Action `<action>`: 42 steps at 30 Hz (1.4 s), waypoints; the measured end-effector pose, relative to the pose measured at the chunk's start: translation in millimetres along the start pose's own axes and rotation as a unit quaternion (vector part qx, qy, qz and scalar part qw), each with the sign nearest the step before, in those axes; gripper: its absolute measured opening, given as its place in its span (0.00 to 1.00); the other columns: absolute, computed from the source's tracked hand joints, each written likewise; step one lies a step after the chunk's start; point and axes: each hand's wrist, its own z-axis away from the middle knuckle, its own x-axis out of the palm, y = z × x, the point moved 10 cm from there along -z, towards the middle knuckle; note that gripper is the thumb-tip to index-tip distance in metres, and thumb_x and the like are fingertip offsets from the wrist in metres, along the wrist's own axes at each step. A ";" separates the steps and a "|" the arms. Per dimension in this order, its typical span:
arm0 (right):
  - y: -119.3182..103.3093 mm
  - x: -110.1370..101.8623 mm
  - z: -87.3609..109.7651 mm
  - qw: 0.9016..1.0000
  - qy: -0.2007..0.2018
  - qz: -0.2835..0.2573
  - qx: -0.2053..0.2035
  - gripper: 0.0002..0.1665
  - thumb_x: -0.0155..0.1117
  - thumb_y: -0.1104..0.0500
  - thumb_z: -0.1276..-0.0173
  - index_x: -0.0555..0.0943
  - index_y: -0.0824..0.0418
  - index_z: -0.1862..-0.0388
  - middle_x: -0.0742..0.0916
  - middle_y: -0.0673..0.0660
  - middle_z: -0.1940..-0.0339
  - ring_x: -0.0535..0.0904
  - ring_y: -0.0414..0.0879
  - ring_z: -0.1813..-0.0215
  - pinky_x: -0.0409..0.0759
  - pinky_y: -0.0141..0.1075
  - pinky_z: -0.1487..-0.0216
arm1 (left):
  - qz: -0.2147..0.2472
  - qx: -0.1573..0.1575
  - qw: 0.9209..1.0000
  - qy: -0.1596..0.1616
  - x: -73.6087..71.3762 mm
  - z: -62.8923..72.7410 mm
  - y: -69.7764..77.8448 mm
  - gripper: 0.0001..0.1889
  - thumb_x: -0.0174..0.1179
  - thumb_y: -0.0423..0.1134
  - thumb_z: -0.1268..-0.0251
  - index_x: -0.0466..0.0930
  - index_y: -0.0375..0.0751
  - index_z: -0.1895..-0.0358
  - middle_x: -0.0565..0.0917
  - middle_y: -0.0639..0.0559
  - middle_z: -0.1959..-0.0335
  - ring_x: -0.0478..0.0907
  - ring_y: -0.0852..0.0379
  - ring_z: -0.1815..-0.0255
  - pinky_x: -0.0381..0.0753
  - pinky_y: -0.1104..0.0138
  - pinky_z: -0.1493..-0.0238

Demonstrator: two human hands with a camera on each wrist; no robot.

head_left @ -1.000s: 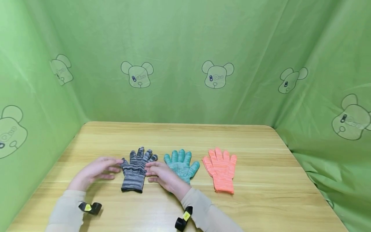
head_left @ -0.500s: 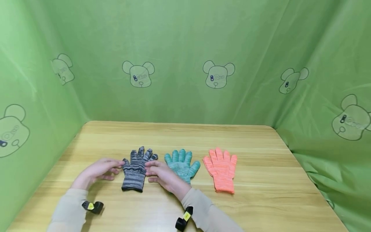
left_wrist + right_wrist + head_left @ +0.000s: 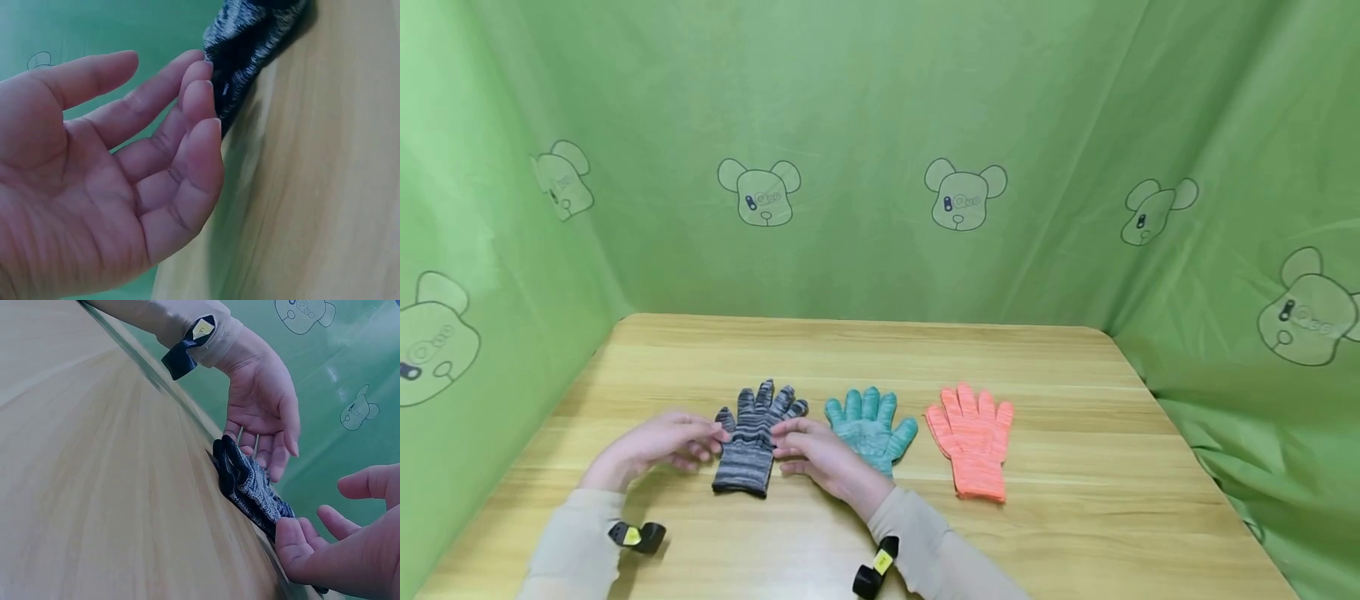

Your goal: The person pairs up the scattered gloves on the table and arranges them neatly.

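A grey-and-black striped knit glove [image 3: 747, 454] lies on the table with its fingers toward the far side and its cuff toward me. My left hand [image 3: 658, 448] touches the glove's left edge with its fingertips; in the left wrist view, the thumb stands well apart from the gently bent fingers and the dark knit [image 3: 240, 50] meets the tips. On the opposite edge, the fingertips of my right hand [image 3: 829, 463] rest against the glove, partly covering the teal glove [image 3: 868, 429]. The right wrist view has the striped glove [image 3: 256, 487] between both hands, its cuff showing two layers.
To the right lies an orange glove [image 3: 979, 446], flat with fingers pointing away. All of these gloves form a row on the wooden table [image 3: 1097, 450]. Green cloth [image 3: 865, 83] printed with bear heads surrounds the table at the back and sides.
My left hand has shifted slightly right and toward me, from the striped glove's thumb-side finger down along its edge. The right hand has barely moved. The other gloves stay put.
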 end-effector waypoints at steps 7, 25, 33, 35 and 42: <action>3.0 -1.0 -1.6 1.000 0.000 -0.005 0.004 0.19 0.55 0.67 0.33 0.74 0.72 0.43 0.80 0.65 0.43 0.78 0.46 0.57 0.82 0.35 0.55 | -0.018 -0.027 0.999 0.000 6.4 -3.6 -8.4 0.23 0.48 0.47 0.25 0.78 0.27 0.49 0.84 0.52 0.65 0.78 0.60 0.67 0.83 0.67 0.65; -6.9 -10.7 -5.3 1.000 0.009 -0.011 -0.009 0.21 0.55 0.67 0.34 0.74 0.71 0.42 0.81 0.64 0.46 0.77 0.44 0.59 0.81 0.33 0.58 | 0.022 0.027 0.996 0.078 -17.6 -14.2 17.3 0.28 0.49 0.43 0.25 0.61 0.23 0.32 0.69 0.26 0.37 0.80 0.52 0.50 0.84 0.60 0.50; -9.9 -21.8 -5.8 1.000 0.018 -0.016 -0.008 0.23 0.55 0.67 0.32 0.73 0.71 0.38 0.78 0.62 0.42 0.77 0.45 0.54 0.81 0.40 0.46 | 0.066 0.042 0.994 0.076 -14.4 -44.9 32.9 0.28 0.47 0.40 0.24 0.58 0.22 0.31 0.67 0.25 0.34 0.81 0.57 0.54 0.84 0.67 0.48; -10.5 -22.4 -5.9 1.000 0.019 -0.016 -0.008 0.23 0.55 0.67 0.32 0.73 0.71 0.38 0.78 0.62 0.41 0.76 0.45 0.53 0.80 0.42 0.43 | 0.080 0.038 0.993 0.079 -13.0 -53.8 35.4 0.28 0.47 0.40 0.24 0.58 0.23 0.31 0.66 0.24 0.34 0.82 0.59 0.55 0.84 0.68 0.49; -7.1 -20.3 -7.5 1.000 0.015 -0.012 -0.002 0.26 0.55 0.67 0.35 0.73 0.72 0.38 0.79 0.62 0.42 0.77 0.44 0.53 0.79 0.44 0.41 | 0.102 0.019 0.992 0.068 -3.4 -69.3 32.3 0.26 0.44 0.40 0.22 0.59 0.24 0.30 0.65 0.26 0.31 0.83 0.58 0.54 0.83 0.65 0.47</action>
